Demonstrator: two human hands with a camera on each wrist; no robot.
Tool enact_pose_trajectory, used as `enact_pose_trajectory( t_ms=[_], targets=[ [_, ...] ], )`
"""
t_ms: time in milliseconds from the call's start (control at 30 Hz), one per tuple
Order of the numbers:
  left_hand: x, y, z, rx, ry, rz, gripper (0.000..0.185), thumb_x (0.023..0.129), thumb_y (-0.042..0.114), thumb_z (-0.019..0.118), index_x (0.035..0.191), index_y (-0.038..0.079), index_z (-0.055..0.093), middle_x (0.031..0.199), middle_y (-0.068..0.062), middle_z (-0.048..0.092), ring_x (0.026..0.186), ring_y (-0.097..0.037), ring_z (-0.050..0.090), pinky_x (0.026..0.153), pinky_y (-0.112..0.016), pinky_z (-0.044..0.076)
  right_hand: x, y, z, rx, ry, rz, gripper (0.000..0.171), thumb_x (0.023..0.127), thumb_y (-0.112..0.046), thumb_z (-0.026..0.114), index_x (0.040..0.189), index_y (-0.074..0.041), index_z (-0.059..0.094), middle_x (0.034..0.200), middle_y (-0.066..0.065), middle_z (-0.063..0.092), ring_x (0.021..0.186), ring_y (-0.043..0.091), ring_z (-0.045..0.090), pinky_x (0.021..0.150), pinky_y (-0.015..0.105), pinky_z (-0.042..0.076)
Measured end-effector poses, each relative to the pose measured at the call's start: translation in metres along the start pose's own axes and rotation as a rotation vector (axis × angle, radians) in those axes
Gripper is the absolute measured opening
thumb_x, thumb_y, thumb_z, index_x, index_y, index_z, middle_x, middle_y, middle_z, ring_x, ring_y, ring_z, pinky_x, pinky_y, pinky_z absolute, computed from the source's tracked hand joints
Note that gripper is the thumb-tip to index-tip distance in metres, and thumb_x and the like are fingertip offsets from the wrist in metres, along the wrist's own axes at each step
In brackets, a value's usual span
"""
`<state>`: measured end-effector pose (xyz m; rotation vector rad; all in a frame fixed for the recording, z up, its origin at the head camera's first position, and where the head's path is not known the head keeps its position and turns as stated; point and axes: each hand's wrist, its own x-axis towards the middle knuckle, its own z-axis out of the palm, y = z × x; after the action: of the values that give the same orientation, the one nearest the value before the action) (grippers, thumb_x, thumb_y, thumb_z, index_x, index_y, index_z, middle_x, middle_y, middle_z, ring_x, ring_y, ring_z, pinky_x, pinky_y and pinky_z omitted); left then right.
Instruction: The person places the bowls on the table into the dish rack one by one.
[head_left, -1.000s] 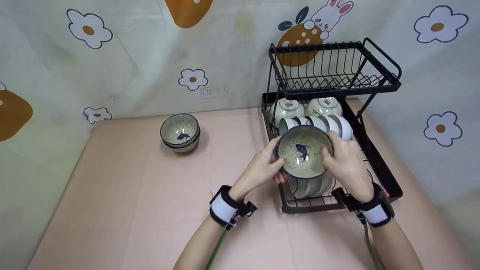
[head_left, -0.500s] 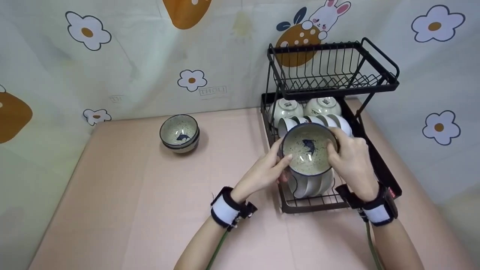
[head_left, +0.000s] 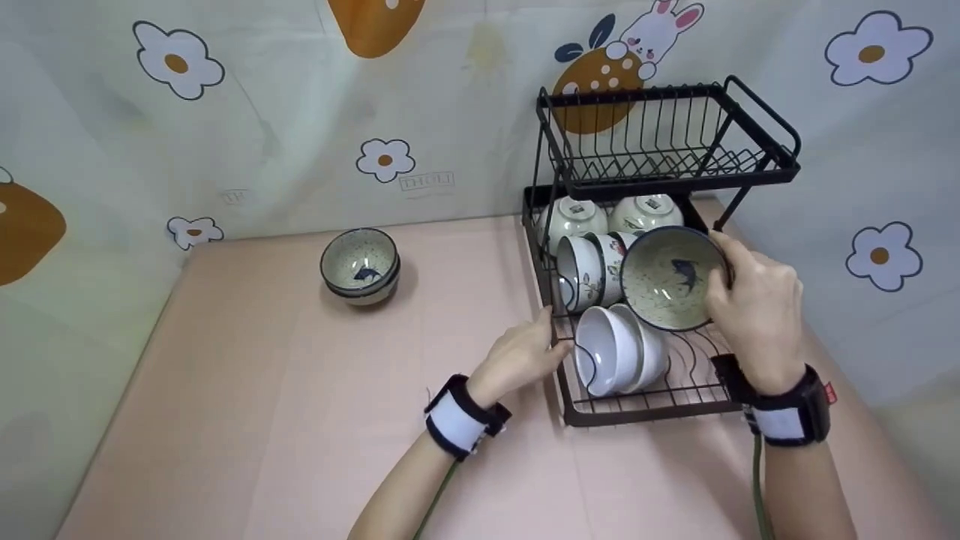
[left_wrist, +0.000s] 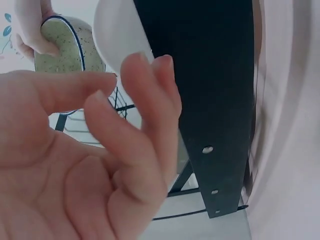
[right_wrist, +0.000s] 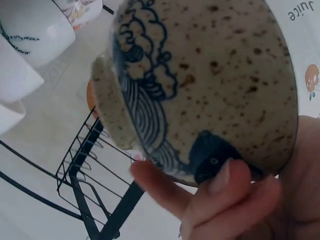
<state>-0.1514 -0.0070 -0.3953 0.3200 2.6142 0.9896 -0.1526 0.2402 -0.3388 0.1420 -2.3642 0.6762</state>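
Note:
My right hand grips the right rim of a speckled bowl with a blue fish inside, thumb within and fingers outside. The bowl is tilted toward the head camera above the lower tier of a black dish rack. In the right wrist view the bowl's outside shows brown specks and blue wave patterns. My left hand is beside the rack's left edge, near two white bowls standing on their sides. In the left wrist view its fingers are loosely bent and hold nothing.
Behind the white bowls stand flower-patterned bowls, with two upturned bowls at the rear. The rack's upper tier overhangs the back. A stack of speckled bowls sits on the pink table at the left.
The speckled bowl has moved right and slightly up with my right hand. My left hand has let go of it and lowered to the rack's left edge.

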Motion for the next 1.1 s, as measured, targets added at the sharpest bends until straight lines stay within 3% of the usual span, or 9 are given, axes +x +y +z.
enact_pose_trajectory(
  t_ms=[167, 267, 367, 467, 533, 633, 733, 967, 1100],
  targets=[
    [0.0, 0.002, 0.011, 0.029, 0.019, 0.002, 0.072, 0.103, 0.03, 0.062, 0.151, -0.014, 0.031, 0.067, -0.002, 0.054, 0.049, -0.011, 0.042, 0.046, -0.023, 0.037, 0.002, 0.005, -0.004, -0.054, 0.012, 0.007, 0.037, 0.086, 0.008, 0.054, 0.12, 0.008, 0.069, 0.1, 0.036, 0.069, 0.082, 0.057, 0.066, 0.07, 0.065, 0.054],
    [0.001, 0.002, 0.018, 0.026, 0.019, 0.009, 0.072, 0.102, 0.029, 0.063, 0.147, -0.018, 0.033, 0.057, 0.005, 0.044, 0.046, -0.009, 0.039, 0.044, -0.022, 0.035, 0.002, 0.008, -0.005, -0.087, 0.022, 0.006, 0.039, 0.085, 0.008, 0.053, 0.12, 0.008, 0.069, 0.097, 0.037, 0.068, 0.07, 0.055, 0.064, 0.058, 0.062, 0.053],
    [0.001, 0.003, 0.023, 0.049, 0.023, 0.033, 0.073, 0.102, 0.027, 0.064, 0.146, -0.021, 0.032, 0.054, 0.008, 0.037, 0.044, -0.008, 0.037, 0.042, -0.02, 0.033, 0.003, 0.011, -0.006, -0.113, 0.032, -0.002, 0.04, 0.082, 0.009, 0.053, 0.119, 0.007, 0.071, 0.092, 0.036, 0.069, 0.052, 0.047, 0.056, 0.042, 0.05, 0.042],
    [0.002, 0.003, 0.025, 0.09, 0.019, 0.044, 0.073, 0.101, 0.022, 0.063, 0.147, -0.023, 0.027, 0.052, 0.008, 0.034, 0.042, -0.008, 0.034, 0.04, -0.02, 0.03, 0.004, 0.014, -0.006, -0.128, 0.024, 0.005, 0.041, 0.081, 0.01, 0.054, 0.117, 0.006, 0.071, 0.091, 0.035, 0.069, 0.045, 0.041, 0.051, 0.039, 0.041, 0.034],
    [0.002, 0.003, 0.026, 0.112, 0.017, 0.037, 0.073, 0.101, 0.018, 0.063, 0.148, -0.022, 0.025, 0.052, 0.007, 0.035, 0.042, -0.008, 0.034, 0.039, -0.02, 0.03, 0.004, 0.015, -0.005, -0.139, 0.003, 0.016, 0.041, 0.08, 0.011, 0.054, 0.117, 0.007, 0.071, 0.095, 0.036, 0.069, 0.045, 0.042, 0.052, 0.037, 0.041, 0.036],
    [0.002, 0.004, 0.027, 0.122, 0.007, 0.021, 0.074, 0.099, 0.014, 0.063, 0.15, -0.021, 0.022, 0.053, 0.006, 0.036, 0.042, -0.009, 0.035, 0.038, -0.02, 0.031, 0.003, 0.017, -0.003, -0.159, -0.032, 0.021, 0.042, 0.078, 0.012, 0.051, 0.115, 0.009, 0.07, 0.102, 0.035, 0.069, 0.056, 0.052, 0.06, 0.041, 0.052, 0.045],
    [0.003, 0.004, 0.027, 0.117, -0.005, 0.012, 0.075, 0.099, 0.013, 0.063, 0.151, -0.02, 0.021, 0.054, 0.006, 0.037, 0.043, -0.008, 0.035, 0.039, -0.019, 0.031, 0.003, 0.02, -0.001, -0.187, -0.082, -0.003, 0.045, 0.074, 0.013, 0.049, 0.113, 0.009, 0.071, 0.104, 0.032, 0.07, 0.059, 0.056, 0.061, 0.044, 0.058, 0.046],
    [0.004, 0.004, 0.027, 0.128, -0.027, 0.014, 0.076, 0.098, 0.013, 0.063, 0.15, -0.022, 0.02, 0.053, 0.006, 0.037, 0.044, -0.009, 0.035, 0.04, -0.02, 0.031, 0.001, 0.025, 0.004, -0.243, -0.213, -0.064, 0.053, 0.065, 0.016, 0.048, 0.111, 0.006, 0.073, 0.096, 0.031, 0.071, 0.045, 0.039, 0.049, 0.036, 0.047, 0.037],
    [0.004, 0.004, 0.027, 0.131, -0.023, 0.013, 0.076, 0.099, 0.013, 0.063, 0.15, -0.022, 0.019, 0.054, 0.006, 0.038, 0.044, -0.009, 0.037, 0.041, -0.02, 0.032, -0.001, 0.024, 0.01, -0.254, -0.229, -0.117, 0.049, 0.065, 0.019, 0.048, 0.105, 0.006, 0.074, 0.082, 0.031, 0.069, 0.042, 0.034, 0.046, 0.035, 0.046, 0.037]
  ],
)
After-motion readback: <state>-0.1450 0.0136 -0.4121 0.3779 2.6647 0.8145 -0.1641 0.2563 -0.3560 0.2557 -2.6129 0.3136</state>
